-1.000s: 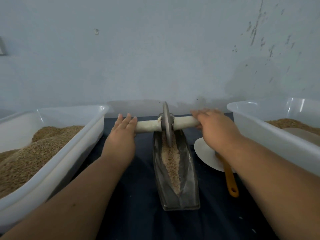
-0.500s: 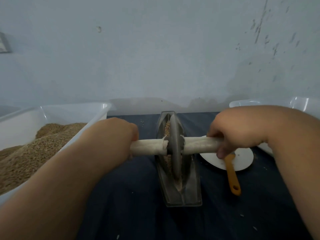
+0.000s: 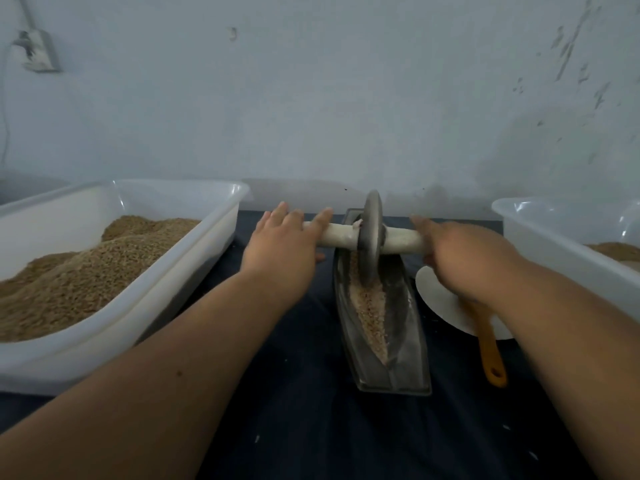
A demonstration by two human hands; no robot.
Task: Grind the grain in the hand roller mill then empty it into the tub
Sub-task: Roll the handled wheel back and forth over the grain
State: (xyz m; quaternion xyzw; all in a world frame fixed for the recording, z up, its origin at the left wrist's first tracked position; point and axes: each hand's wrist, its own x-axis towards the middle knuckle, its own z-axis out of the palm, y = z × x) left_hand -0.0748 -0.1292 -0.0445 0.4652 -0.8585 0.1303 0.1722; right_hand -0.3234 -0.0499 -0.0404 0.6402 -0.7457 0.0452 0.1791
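Observation:
The hand roller mill is a long metal trough [image 3: 405, 341] on a dark cloth, with a strip of crushed grain [image 3: 370, 306] along its groove. Its grey wheel [image 3: 372, 237] stands at the trough's far end on a pale cross handle [image 3: 337, 233]. My left hand [image 3: 284, 244] presses on the left end of the handle with straight fingers. My right hand [image 3: 460, 258] lies over the right end, fingers stretched forward. A white tub [image 3: 194, 268] heaped with grain stands to the left of the mill. To the right is a second white tub [image 3: 540, 244] holding some grain.
A white scoop with an orange handle [image 3: 488, 351] lies on the cloth between the mill and the right tub, partly under my right forearm. A pale wall rises just behind the table. A socket with a cable [image 3: 34, 53] hangs at the upper left.
The wheel has rolled from the middle of the trough to its far end. Both hands went from curled around the handle to stretched flat over it, arms extended forward.

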